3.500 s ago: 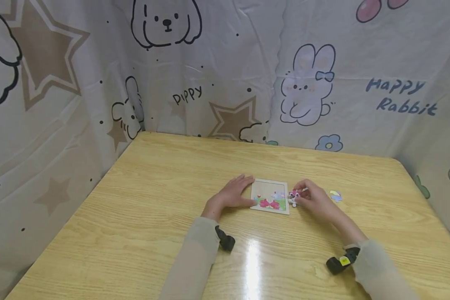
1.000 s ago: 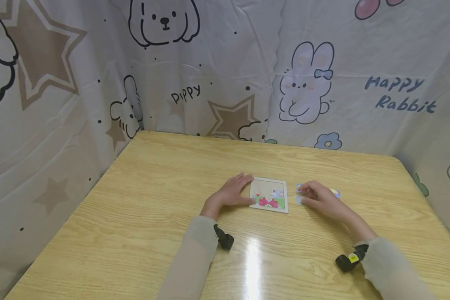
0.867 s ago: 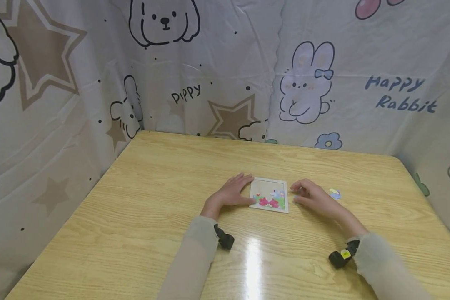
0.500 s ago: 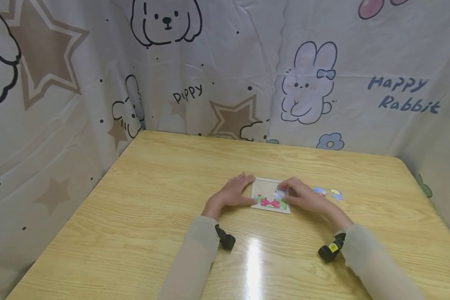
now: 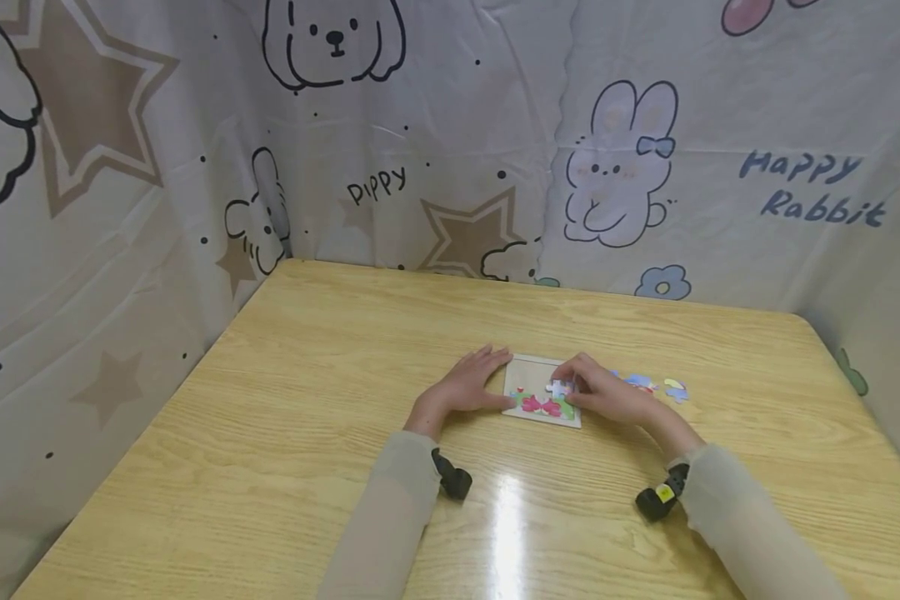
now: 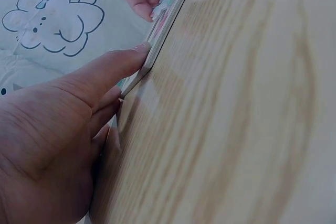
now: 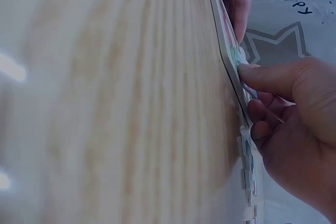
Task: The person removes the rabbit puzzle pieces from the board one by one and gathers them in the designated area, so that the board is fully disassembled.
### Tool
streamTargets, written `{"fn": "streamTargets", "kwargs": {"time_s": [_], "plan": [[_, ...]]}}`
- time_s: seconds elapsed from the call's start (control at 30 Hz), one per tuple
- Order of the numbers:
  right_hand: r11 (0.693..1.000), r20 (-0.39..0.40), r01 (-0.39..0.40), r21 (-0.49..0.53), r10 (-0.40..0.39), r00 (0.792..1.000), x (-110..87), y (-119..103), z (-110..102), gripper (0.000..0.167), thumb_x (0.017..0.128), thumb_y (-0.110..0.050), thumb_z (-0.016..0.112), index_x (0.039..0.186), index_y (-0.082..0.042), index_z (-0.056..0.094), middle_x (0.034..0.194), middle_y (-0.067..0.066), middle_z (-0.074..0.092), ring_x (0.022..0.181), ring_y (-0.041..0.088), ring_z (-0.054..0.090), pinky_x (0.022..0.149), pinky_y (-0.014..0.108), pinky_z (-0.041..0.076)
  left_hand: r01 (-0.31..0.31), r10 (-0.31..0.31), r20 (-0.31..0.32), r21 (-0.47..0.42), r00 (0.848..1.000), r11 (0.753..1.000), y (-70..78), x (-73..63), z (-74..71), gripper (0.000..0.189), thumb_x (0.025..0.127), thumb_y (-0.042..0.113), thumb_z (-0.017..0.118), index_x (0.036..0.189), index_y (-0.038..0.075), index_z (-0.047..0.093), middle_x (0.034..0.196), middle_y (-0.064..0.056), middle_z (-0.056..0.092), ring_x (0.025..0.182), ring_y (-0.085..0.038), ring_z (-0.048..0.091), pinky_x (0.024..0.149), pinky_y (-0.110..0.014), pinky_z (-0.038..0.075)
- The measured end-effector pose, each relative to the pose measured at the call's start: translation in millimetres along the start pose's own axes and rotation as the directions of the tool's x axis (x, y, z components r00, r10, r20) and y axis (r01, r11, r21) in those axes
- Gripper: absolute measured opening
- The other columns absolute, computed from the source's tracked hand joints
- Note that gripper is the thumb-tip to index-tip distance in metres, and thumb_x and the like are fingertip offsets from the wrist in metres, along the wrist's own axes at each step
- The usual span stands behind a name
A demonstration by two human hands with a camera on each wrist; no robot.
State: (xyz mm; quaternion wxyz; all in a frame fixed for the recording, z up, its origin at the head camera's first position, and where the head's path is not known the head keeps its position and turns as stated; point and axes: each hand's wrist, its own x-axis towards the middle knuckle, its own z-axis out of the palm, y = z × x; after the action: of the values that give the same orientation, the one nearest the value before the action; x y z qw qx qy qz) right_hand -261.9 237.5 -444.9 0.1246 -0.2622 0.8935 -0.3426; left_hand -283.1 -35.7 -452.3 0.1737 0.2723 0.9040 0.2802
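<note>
- Closest to me are two pale sleeves (image 5: 382, 517), coming in over the near part of the table (image 5: 270, 458).
- The puzzle board (image 5: 528, 372) lies flat, about midway between the table's left and right edges. It is square, with a light rim; pink-red shapes and green fill its near part, and plain wood shows farther back.
- The left hand (image 5: 465, 387) has its fingers spread along the board's left side, not wrapped round anything. Only the left wrist view shows its thumb tip resting on top of the corner.
- The right hand (image 5: 607, 392) pinches a pale piece (image 5: 559, 389) over the board's right side.
- Loose pieces (image 5: 677, 390), blue and yellow, lie toward the table's right edge. The right wrist view shows their thin sides.
- Behind the far edge hangs a cartoon cloth (image 5: 495, 100).
</note>
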Motion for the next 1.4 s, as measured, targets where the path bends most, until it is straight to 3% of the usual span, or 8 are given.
{"fn": "streamTargets", "kwargs": {"time_s": [0.47,0.77,0.93,1.13,1.4], "plan": [[1.0,-0.113,0.026,0.004,-0.025,0.993,-4.9,-1,5,0.026,0.097,0.0,0.054,0.123,-0.005,0.056,0.111,0.009,0.055,0.102,0.019,0.053,0.085,0.019,0.048,0.006,-0.006,0.001,-0.006,1.0,1.0,0.0,-0.5,-0.8,0.082,0.091,0.042,0.065,0.157,0.017,0.023,0.166,0.0,0.017,0.156,-0.021,0.003,0.129,-0.039,0.002],[0.997,-0.197,0.046,-0.06,-0.057,0.979,-3.4,-6,6,0.024,0.095,0.006,0.054,0.113,-0.007,0.062,0.109,0.009,0.061,0.107,0.03,0.062,0.092,0.043,0.056,0.009,-0.009,-0.003,-0.019,1.0,1.0,0.8,-1.5,-0.8,0.081,0.091,0.042,0.065,0.157,0.017,0.024,0.166,0.0,0.017,0.156,-0.021,0.004,0.129,-0.04,0.003],[0.996,-0.217,0.052,-0.071,-0.066,0.974,-5.0,-7,6,0.026,0.093,0.009,0.053,0.112,-0.004,0.064,0.107,0.011,0.061,0.106,0.033,0.062,0.092,0.048,0.056,0.008,-0.008,-0.006,-0.013,1.0,1.0,0.5,-0.9,-0.1,0.081,0.091,0.041,0.066,0.157,0.017,0.024,0.166,0.0,0.018,0.156,-0.021,0.004,0.129,-0.04,0.003],[0.996,-0.236,0.045,-0.08,-0.062,0.97,-11.0,-4,5,0.027,0.092,0.011,0.054,0.111,-0.004,0.064,0.105,0.01,0.06,0.106,0.032,0.062,0.091,0.045,0.056,0.006,-0.006,-0.009,-0.006,1.0,1.0,-0.8,-0.2,0.9,0.081,0.091,0.042,0.066,0.156,0.017,0.025,0.166,0.001,0.018,0.156,-0.021,0.004,0.129,-0.04,0.003],[0.992,-0.285,0.038,-0.118,-0.071,0.956,-26.0,4,0,0.027,0.09,0.01,0.057,0.109,-0.006,0.066,0.102,0.007,0.061,0.099,0.026,0.062,0.084,0.026,0.056,0.002,-0.002,-0.01,0.0,1.0,1.0,-1.3,0.7,1.4,0.081,0.091,0.042,0.065,0.156,0.017,0.025,0.166,0.0,0.019,0.156,-0.021,0.004,0.129,-0.04,0.003]]}}
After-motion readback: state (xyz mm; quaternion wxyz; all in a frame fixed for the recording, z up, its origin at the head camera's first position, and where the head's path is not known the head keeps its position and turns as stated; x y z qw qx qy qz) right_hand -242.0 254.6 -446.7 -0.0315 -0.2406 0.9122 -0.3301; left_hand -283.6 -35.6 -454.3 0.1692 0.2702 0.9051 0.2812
